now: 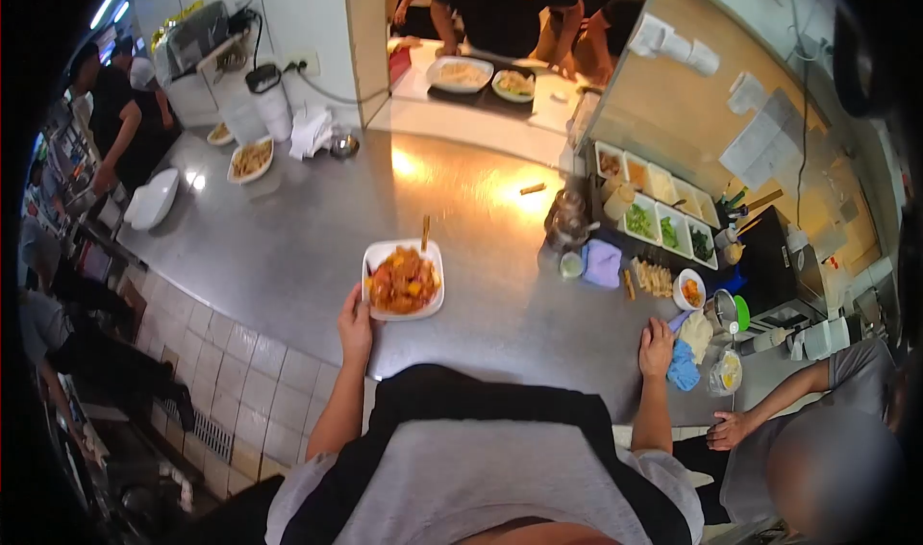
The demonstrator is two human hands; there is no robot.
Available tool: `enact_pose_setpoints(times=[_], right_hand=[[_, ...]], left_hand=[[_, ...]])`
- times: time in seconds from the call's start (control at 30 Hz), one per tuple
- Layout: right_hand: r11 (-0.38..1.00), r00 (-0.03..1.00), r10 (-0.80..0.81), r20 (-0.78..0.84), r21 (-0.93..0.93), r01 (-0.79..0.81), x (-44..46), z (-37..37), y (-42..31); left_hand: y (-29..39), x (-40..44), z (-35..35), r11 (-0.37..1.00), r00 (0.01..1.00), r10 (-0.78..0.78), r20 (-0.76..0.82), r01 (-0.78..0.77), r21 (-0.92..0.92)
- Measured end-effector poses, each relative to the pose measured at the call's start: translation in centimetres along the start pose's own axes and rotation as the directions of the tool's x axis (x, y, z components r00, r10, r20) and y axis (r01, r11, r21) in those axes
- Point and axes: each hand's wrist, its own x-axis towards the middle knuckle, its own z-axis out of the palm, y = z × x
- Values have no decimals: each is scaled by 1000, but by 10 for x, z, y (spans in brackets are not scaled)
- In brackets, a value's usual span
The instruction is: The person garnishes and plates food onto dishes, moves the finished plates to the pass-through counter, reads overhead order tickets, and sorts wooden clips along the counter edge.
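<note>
White dish: While the left hand (356,329) touches its near-left edge, the white dish (439,274) lies flat on the worktop (519,353), in front of the person.
Filling: food (402,281) in reddish-orange sauce, with yellow pieces, already heaped in the dish; whether anything is left to add cannot be told.
Handle: a slim golden-brown handle (426,231) stands out at the far side of the dish.
Left hand: loosely curved at the rim, fingers close together; whether the thumb grips is unclear.
Right hand: the right hand (657,346) rests on the worktop, fingers slightly bent, pinching nothing that shows, just beside a blue cloth (684,365).
Tray row: white trays (663,246) at the right, several with green leafy pieces.
Small bowl: a round white bowl (688,274) of orange food, near the trays.
Left end: an oblong bowl (247,178) of pale brown food; white dishes (154,199) nearer, no food visible in them.
Far ledge: two filled dishes on a dark tray (481,101), apart from the white dish.
</note>
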Motion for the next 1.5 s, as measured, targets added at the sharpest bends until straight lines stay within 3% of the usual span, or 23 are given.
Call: enact_pose_setpoints(times=[0.07,0.13,0.2,0.3,0.7,0.8,0.87,1.03,1.2,1.5], right_hand=[[1000,1000,-23,1,-6,23,4,4,4],[997,997,-70,30,-31,71,10,5,8],[993,993,-114,15,-34,114,14,12,18],[994,995,-96,24,-53,97,12,16,18],[996,997,-68,30,-63,70,15,15,18],[994,995,-95,38,-53,97,9,19,19],[997,997,-71,17,-36,72,16,17,21],[1000,1000,13,-20,14,-13,12,4,6],[998,998,56,-20,35,-55,11,0,2],[995,996,86,1,50,-86,9,-2,3]], left_hand=[[-19,10,1,938,957,287,-43,-272,216],[-11,7,4,817,911,412,-24,-357,453],[18,-8,15,919,974,224,-47,-194,344],[11,-5,12,968,996,70,-55,-54,244],[4,-3,7,980,995,101,-5,-99,172],[-2,0,0,952,990,133,46,-141,271],[2,-1,7,957,984,178,-3,-172,233],[7,-6,16,998,998,56,6,-56,-16],[-6,1,7,978,987,157,19,-158,139],[9,-6,13,975,985,163,60,-170,144]])
